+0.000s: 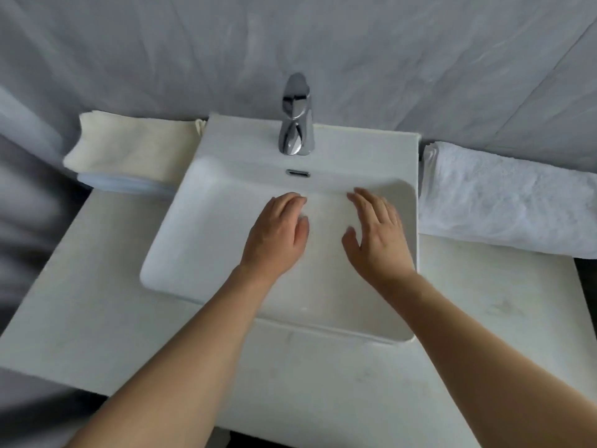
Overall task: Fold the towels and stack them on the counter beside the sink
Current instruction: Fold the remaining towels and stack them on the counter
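Task judged near done or barely begun, not determinable: a folded cream terry towel (135, 150) is stacked on a pale blue folded towel (129, 185) left of the white ceramic sink (200, 227), a white fluffy towel (510, 195) lies folded on the right counter (484, 302), and left hand (277, 234) and right hand (378, 234) are held flat, empty, over the basin.

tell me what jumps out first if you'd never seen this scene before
Two bare hands, the left hand and the right hand, hover palm-down with relaxed fingers over the white sink, holding nothing. A chrome faucet stands at the back of the basin. Folded towels flank it: a cream towel atop a pale blue one on the left, a fluffy white towel on the right.
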Available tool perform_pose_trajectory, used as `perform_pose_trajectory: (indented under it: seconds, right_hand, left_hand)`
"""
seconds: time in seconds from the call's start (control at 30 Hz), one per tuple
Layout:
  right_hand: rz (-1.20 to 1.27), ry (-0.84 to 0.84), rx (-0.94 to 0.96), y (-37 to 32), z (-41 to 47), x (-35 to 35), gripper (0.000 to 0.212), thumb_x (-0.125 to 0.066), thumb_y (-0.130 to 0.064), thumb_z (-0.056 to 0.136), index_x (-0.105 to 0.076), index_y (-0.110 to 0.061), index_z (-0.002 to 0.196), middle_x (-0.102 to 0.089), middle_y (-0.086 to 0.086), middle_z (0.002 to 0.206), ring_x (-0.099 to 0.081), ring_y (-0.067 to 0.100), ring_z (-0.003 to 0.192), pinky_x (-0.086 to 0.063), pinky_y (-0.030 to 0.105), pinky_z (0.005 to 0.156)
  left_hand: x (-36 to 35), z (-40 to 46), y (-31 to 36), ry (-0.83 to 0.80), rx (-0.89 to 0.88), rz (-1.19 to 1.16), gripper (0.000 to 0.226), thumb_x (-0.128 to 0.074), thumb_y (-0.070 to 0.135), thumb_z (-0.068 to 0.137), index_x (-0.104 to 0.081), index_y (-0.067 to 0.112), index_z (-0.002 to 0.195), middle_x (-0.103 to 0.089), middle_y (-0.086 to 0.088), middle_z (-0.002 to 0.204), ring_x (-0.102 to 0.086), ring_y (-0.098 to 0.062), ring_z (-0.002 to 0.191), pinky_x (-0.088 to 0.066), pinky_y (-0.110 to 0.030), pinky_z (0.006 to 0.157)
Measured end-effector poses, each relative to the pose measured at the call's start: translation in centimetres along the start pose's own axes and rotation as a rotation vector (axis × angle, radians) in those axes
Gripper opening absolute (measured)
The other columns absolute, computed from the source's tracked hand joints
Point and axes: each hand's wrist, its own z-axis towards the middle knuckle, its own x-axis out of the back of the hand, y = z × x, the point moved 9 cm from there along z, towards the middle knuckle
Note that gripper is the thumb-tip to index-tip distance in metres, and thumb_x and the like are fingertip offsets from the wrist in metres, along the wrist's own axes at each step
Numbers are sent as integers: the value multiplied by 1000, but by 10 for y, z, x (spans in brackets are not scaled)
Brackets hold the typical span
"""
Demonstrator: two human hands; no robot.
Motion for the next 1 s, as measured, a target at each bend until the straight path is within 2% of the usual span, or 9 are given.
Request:
perform_pose_trajectory:
  seconds: [0.33,0.43,0.57,0.63,0.7,0.73,0.8,0.9,1.0]
  right_hand:
    - [254,-130,-94,-206,87,-172,45,-51,-9,87,-53,-6,132,-54,8,132,-52,22,119,-41,29,101]
    - [472,-223,-398,-232,115,-224,39,-51,-12,91,-56,-12,130,-57,0,125,-58,13,104,-44,22,86]
    - [933,-284,-1058,-247,129,-295,21,-50,-11,90,-59,2,103,-55,8,87,-52,20,74,-46,34,72]
    - [1093,-244,-1318,-254,132,-320,13,-50,-11,93,-58,-2,96,-56,10,85,-57,24,81,-51,38,84]
    - [1196,-158,-1493,-252,138,-337,18,-49,-13,96,-56,-9,111,-58,16,114,-61,31,111,-49,42,98]
    - [1225,-102,-1563,-248,144,-344,18,-49,-15,96,-54,-12,113,-55,17,123,-58,31,117,-49,42,98]
    - [1238,-22,-1650,-234,148,-357,18,-48,-18,97,-51,-13,114,-52,14,115,-57,26,97,-50,39,85]
    - [1274,-60,-1635,-223,154,-380,13,-38,-24,98,-43,-14,105,-38,10,82,-38,22,65,-39,35,62]
    - [1322,-69,-1650,-221,157,-392,26,-34,-26,100,-35,-12,79,-29,9,73,-30,22,58,-30,32,54]
  left_hand:
    - [120,-17,-251,103,329,-84,38,-51,14,96,-56,2,131,-57,-14,133,-50,-31,125,-44,-41,104]
    - [149,-20,-325,162,530,-180,40,-52,12,98,-51,6,138,-51,-11,139,-47,-26,129,-41,-32,103]
    - [166,-22,-422,237,965,-392,38,-49,14,99,-48,8,136,-51,-8,138,-53,-23,118,-32,-13,77]
    - [169,-19,-463,305,1101,-463,33,-50,12,97,-51,3,129,-56,-11,129,-53,-21,102,-29,-12,67]
    - [167,-9,-493,300,1146,-479,42,-53,14,96,-45,2,135,-54,-11,133,-53,-21,106,-32,-14,74]
    - [166,-1,-504,291,1158,-486,51,-54,15,95,-40,2,142,-52,-12,139,-54,-25,116,-36,-18,83]
    - [165,11,-518,325,1200,-517,62,-56,16,93,-31,3,149,-48,-15,146,-52,-30,128,-41,-25,97]
    - [161,17,-535,463,1389,-610,67,-59,16,91,-29,6,149,-46,-16,146,-57,-34,123,-47,-34,88]
    - [152,10,-542,573,1551,-760,62,-64,15,88,-34,7,142,-50,-14,140,-62,-29,103,-47,-32,75]
